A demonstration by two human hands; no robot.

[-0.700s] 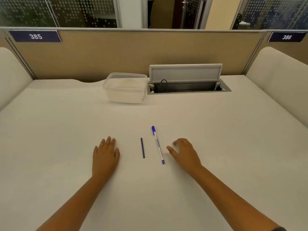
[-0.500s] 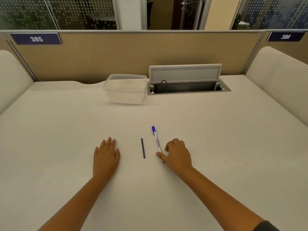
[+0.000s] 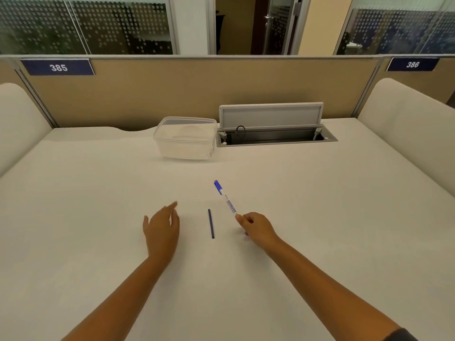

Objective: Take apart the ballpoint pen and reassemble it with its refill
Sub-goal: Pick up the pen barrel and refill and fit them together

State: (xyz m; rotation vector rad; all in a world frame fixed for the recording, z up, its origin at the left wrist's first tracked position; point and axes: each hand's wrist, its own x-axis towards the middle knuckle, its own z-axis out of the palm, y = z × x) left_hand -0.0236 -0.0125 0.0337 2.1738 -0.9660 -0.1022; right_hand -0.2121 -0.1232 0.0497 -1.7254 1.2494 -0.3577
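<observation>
A white ballpoint pen (image 3: pixel 226 199) with a blue cap and a blue label points up and to the left, its near end pinched in my right hand (image 3: pixel 257 227). A small bit of blue shows below that hand. A thin dark refill (image 3: pixel 211 223) lies on the white desk (image 3: pixel 320 205) between my hands, running near to far. My left hand (image 3: pixel 161 228) is raised on its edge to the left of the refill, fingers apart, with nothing in it.
A clear plastic container (image 3: pixel 186 137) stands at the back centre. Right of it a cable hatch (image 3: pixel 273 125) in the desk is propped open. A tan partition (image 3: pixel 197 89) closes the back; padded side panels flank the desk.
My right hand has closed on the pen's near end and lifted it, tilting its capped end left. My left hand has risen from lying flat and turned onto its edge.
</observation>
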